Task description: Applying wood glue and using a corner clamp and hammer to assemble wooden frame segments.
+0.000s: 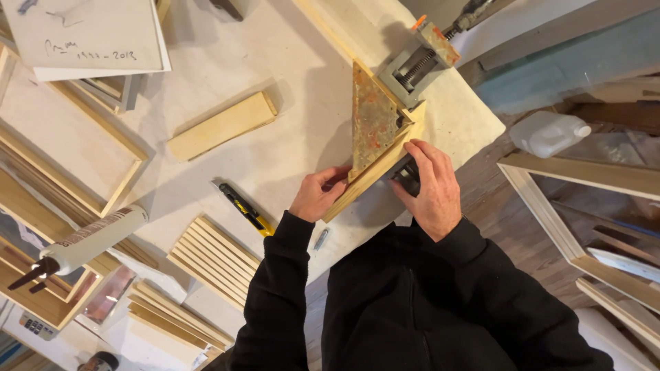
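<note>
Pressing in from both sides, the two hands meet on a pale wooden moulding strip [375, 177] that lies clamped at the near corner of the white-covered workbench [275, 103]. The strip's long axis runs on a diagonal, from low near the person's body up and away to the right, where it joins a second pale strip at the rusty triangular plate of a grey metal corner clamp [375, 120]. The clamp's threaded screw with its orange-tipped handle [430, 41] points further off to the upper right.

The left hand [317, 194] sits at the strip's lower, nearer end, fingers curled narrowly around it with the thumb on top, just touching the rusty plate's edge. The right hand [432, 185] lies on the opposite, outer side of the strip, fingers fairly flat and close together, draped over a dark part of the clamp below the joint; whether they grip it or merely rest on it cannot be told. So the strip runs between the two hands, the left nearer its free end and the right nearer the corner joint.

Left of the hands, apart from them, a yellow and black utility knife [244, 207] lies on the bench, and a white caulking tube in its gun [89, 240] lies well off to the left.
</note>
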